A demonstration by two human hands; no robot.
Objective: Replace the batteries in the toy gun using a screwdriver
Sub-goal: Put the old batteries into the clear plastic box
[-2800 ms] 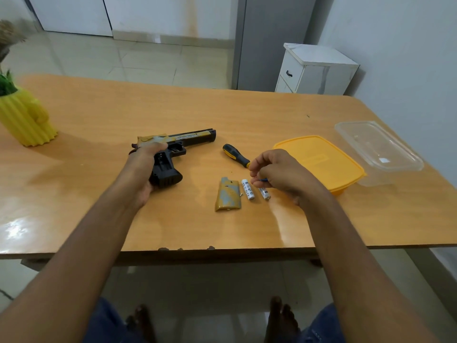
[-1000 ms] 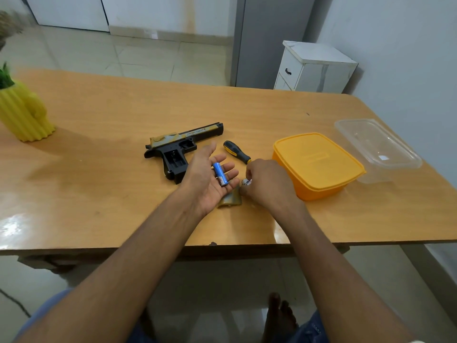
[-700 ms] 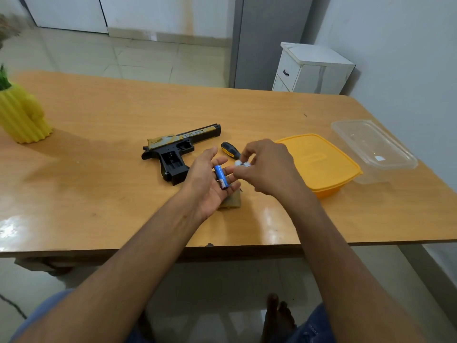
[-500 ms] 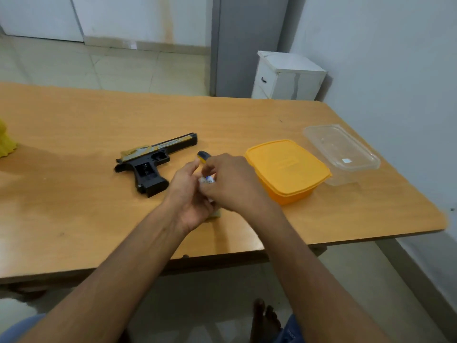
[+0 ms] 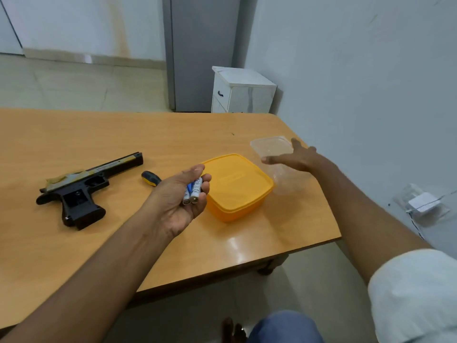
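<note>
Wooden table [image 5: 148,134] by a pale wall: spent cells collected, the clear tub next.

On the table the toy gun [image 5: 81,186] lies on its side with its grip cavity uncovered, well apart from both hands; the screwdriver [image 5: 151,178] lies near its muzzle. The left hand [image 5: 176,199] cups the batteries [image 5: 193,193] in loosely curled fingers, beside the orange lidded box [image 5: 237,186]. The right hand [image 5: 295,157], spread and holding nothing, hangs over the clear container [image 5: 274,154]. Judged best: steady that tub first, keep the left palm level, then tip the cells in low so none roll off.
</note>
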